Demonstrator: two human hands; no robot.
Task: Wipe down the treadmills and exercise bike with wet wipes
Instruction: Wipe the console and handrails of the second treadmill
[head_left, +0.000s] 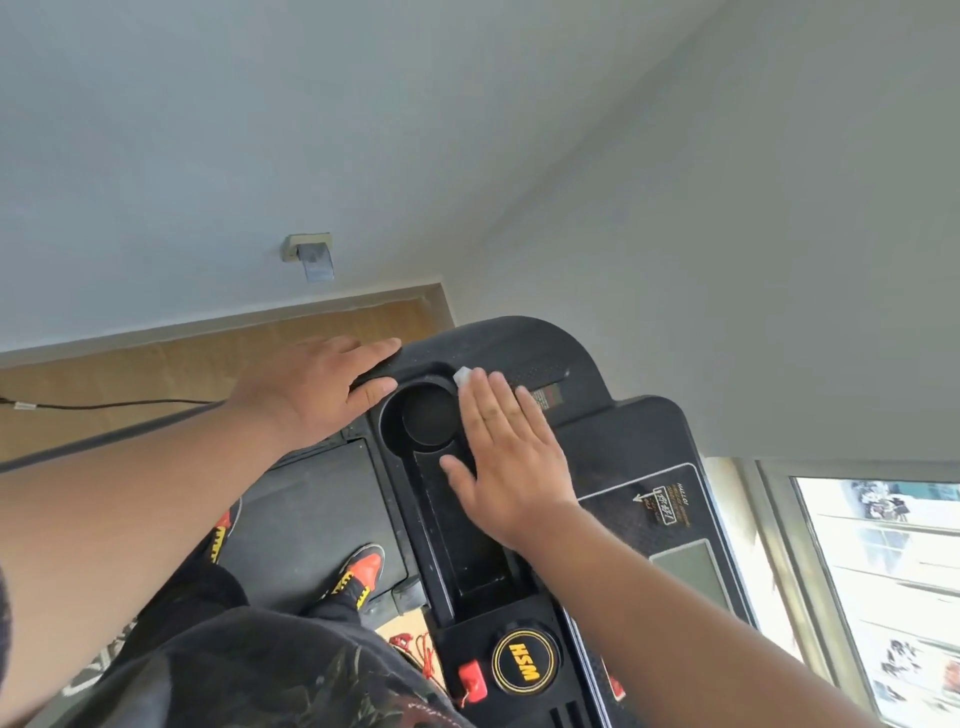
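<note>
The black treadmill console (628, 441) fills the middle of the head view, tilted, with a round cup holder (426, 418) and a long tray. My right hand (511, 457) lies flat with straight fingers on the console beside the cup holder, pressing a white wet wipe (463, 375) whose corner shows past the fingertips. My left hand (317, 387) grips the end of the console's left handrail, thumb under the edge. The treadmill belt (306, 514) lies below, with my orange and black shoes on it.
A red safety key (471, 678) and a round yellow-lettered badge (524, 661) sit on the console near my body. A grey display (693, 571) is at right. A window (883, 571) is beyond the console, a wall socket (310, 254) and wood floor on the left.
</note>
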